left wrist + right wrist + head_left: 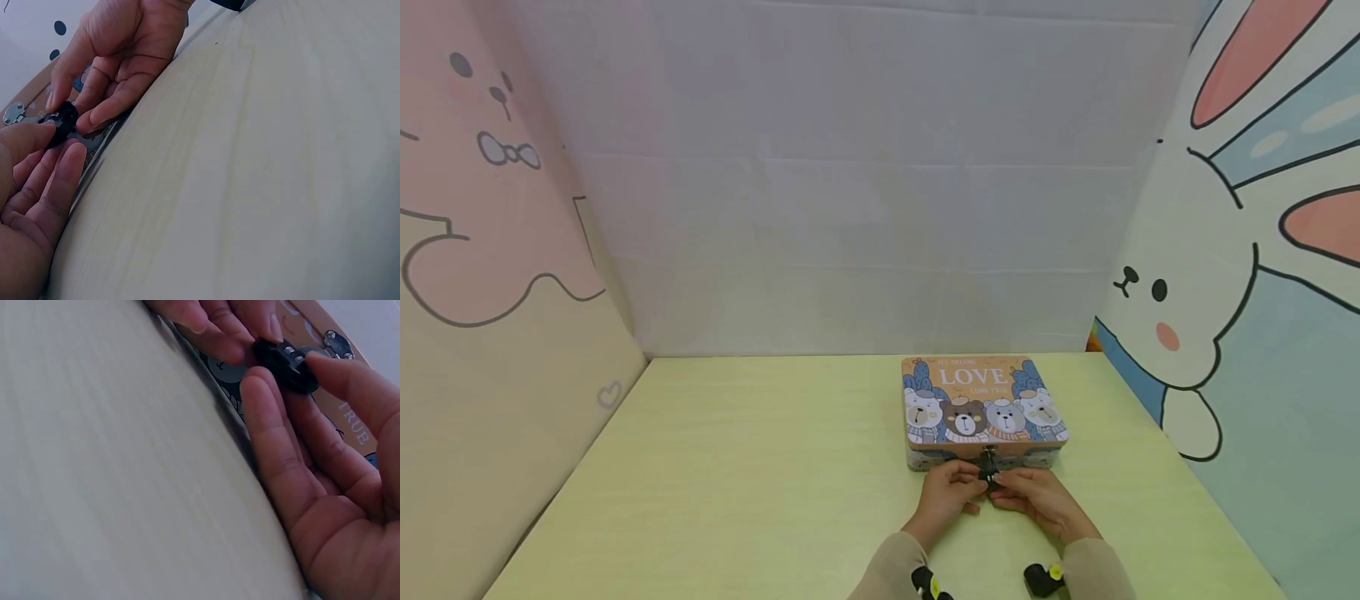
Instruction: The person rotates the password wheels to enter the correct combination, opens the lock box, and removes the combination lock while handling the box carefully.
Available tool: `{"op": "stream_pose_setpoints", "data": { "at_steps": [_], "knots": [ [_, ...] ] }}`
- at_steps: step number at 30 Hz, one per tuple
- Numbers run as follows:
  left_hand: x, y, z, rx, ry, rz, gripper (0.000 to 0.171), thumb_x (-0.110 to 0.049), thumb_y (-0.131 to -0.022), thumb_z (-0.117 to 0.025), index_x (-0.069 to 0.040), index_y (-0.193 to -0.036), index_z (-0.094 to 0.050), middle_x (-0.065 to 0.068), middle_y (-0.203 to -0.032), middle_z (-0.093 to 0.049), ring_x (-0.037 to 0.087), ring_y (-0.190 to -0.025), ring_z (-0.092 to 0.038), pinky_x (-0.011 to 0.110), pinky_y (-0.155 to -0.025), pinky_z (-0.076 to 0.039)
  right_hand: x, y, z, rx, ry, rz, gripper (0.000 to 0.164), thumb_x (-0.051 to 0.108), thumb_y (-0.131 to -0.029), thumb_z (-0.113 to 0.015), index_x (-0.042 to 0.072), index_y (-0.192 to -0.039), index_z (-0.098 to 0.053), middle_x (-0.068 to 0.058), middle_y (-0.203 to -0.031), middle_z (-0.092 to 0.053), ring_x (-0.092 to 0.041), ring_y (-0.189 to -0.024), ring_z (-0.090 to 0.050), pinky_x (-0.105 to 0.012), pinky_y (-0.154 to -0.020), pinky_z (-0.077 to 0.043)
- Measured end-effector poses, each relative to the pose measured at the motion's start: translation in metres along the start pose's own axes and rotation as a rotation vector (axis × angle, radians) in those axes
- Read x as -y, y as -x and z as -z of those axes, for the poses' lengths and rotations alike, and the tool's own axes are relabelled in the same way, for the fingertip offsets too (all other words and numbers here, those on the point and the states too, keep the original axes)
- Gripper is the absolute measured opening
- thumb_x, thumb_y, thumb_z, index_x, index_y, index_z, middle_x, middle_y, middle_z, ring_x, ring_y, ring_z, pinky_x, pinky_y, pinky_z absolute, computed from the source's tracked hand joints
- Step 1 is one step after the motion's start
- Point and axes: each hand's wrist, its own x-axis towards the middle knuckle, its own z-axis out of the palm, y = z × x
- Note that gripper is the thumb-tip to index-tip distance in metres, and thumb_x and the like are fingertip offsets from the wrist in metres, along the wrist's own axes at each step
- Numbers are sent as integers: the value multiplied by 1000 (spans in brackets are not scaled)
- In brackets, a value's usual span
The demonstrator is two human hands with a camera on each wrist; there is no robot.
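Note:
A tin box (985, 400) with bears and the word LOVE on its lid lies closed on the table, its front facing me. At the middle of that front, by the metal clasp (337, 345), is a small black padlock (287, 365). My left hand (947, 493) pinches one side of the padlock between thumb and fingers. From the other side my right hand (1041, 498) pinches it too, thumb on its face and fingers behind. The fingers cover part of the padlock in all views.
The pale yellow table (737, 467) stretches away to the left of the box. A white sheet (865, 183) hangs behind it. To the right stands a panel with a painted rabbit (1187, 308), and to the left a pink and cream panel (512, 358).

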Motion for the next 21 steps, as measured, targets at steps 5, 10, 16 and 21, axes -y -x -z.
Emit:
{"op": "stream_pose_setpoints", "data": {
  "at_steps": [5,10,16,21],
  "knots": [
    [-1,1,0,2,8,2,18,6,-87,-71,10,-105,-66,1,-82,-64,13,-72,-67,29,-55,-60,0,-1,0,-5,5,2,18,1,-99,-54,2,-95,-72,-7,-89,-70,-13,-82,-70,-27,-80,-59],
    [-1,0,-1,1,35,15,18,7,-87,-71,10,-104,-66,1,-81,-64,11,-70,-65,26,-55,-59,0,-1,1,-1,4,-1,18,2,-100,-54,3,-97,-72,-7,-90,-70,-13,-83,-70,-27,-81,-59],
    [0,0,0,10,28,14,17,7,-87,-70,9,-104,-66,1,-81,-65,10,-70,-64,25,-55,-58,0,-1,3,18,-19,2,16,-2,-98,-54,-4,-109,-66,-8,-98,-67,-16,-86,-70,-30,-83,-59],
    [0,0,0,7,18,19,18,6,-87,-70,9,-105,-66,1,-81,-65,11,-70,-65,26,-55,-58,-1,-1,4,16,-21,1,17,-7,-96,-55,-6,-110,-65,-10,-100,-67,-18,-88,-70,-31,-84,-59]
  ]
}}
